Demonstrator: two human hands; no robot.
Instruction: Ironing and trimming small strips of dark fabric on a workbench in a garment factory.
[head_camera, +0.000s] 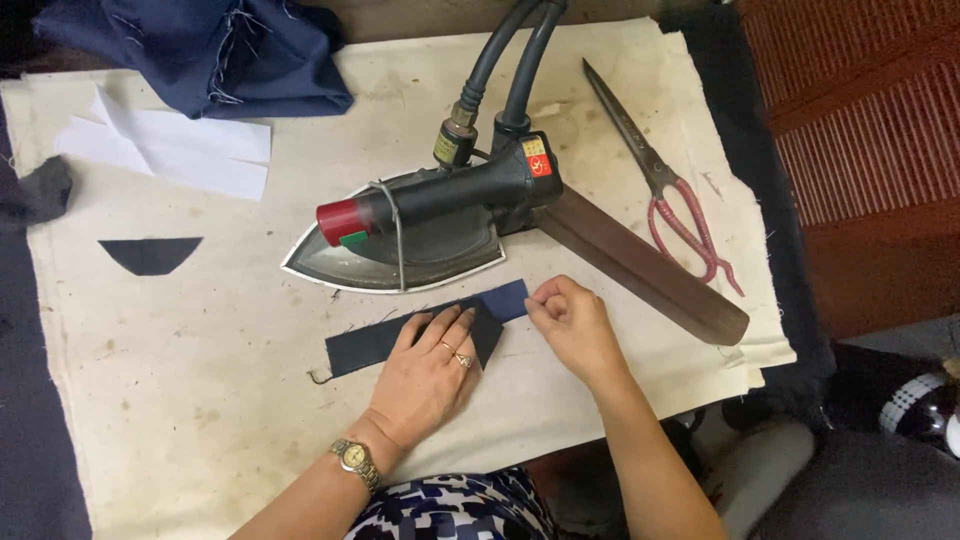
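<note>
Head view: left hand (425, 372) flat, fingers spread, pinning navy fabric strip (420, 330) to cream pressing cloth (200, 400) so it cannot slide. Right hand (568, 325) pinching strip's right end between closed fingertips, apparently folding it. Steam iron (420, 225) parked just behind, wooden block (645, 265) beside. Scissors (665, 190) well apart. Open room toward front left.

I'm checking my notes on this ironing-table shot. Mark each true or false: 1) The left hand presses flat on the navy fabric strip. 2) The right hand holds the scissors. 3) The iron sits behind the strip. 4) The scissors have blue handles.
1) True: the left hand lies flat on the navy fabric strip.
2) False: the right hand pinches the strip's end; the scissors lie untouched.
3) True: the iron rests just beyond it.
4) False: red handles.
</note>
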